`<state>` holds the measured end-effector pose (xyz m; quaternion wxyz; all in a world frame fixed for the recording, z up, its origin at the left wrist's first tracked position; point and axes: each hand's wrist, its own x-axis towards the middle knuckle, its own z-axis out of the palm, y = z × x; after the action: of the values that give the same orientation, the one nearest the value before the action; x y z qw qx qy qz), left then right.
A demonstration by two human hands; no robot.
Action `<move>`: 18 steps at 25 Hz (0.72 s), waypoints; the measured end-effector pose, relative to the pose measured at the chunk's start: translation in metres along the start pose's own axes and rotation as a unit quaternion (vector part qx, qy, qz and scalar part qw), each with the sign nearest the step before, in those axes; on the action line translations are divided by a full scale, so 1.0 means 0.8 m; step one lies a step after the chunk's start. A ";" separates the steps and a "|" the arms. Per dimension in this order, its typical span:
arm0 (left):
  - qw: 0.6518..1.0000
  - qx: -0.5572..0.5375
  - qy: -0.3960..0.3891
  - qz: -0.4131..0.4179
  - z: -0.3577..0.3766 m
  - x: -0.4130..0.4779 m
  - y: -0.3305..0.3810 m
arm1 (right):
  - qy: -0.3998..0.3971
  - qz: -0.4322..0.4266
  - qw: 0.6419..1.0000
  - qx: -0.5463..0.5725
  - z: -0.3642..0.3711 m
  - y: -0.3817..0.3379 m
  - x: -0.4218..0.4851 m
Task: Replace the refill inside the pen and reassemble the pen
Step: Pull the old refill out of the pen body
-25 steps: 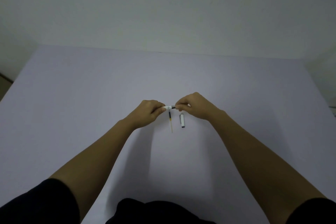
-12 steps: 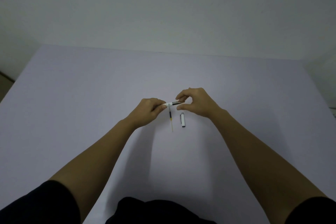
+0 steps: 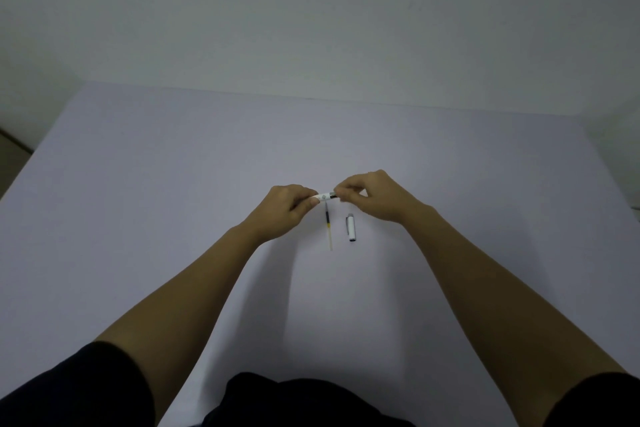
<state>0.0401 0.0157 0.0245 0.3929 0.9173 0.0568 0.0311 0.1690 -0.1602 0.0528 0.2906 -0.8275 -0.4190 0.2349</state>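
Note:
Both hands hold a white pen barrel (image 3: 323, 197) level, a little above the table's middle. My left hand (image 3: 289, 210) grips its left end. The fingers of my right hand (image 3: 372, 196) pinch the dark tip section at the barrel's right end. Just below the pen, a thin refill (image 3: 328, 227) with a black and yellow upper part lies on the table, pointing towards me. To its right lies the white pen cap (image 3: 351, 227), apart from the refill. The part of the pen inside my fists is hidden.
The pale lilac table (image 3: 173, 201) runs back to a plain wall. My dark sleeves and clothing fill the bottom edge of the view.
My right hand's fingers, spread apart half a second ago with the dark tip showing, have closed again onto the pen's right end. The refill and cap have not moved.

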 end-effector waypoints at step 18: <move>1.000 -0.001 -0.009 0.008 0.002 -0.002 0.006 | -0.024 0.041 0.999 -0.007 -0.007 -0.003 -0.003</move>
<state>0.0390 0.0109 0.0267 0.3943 0.9174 0.0462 0.0257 0.1700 -0.1629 0.0591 0.2652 -0.8399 -0.3934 0.2634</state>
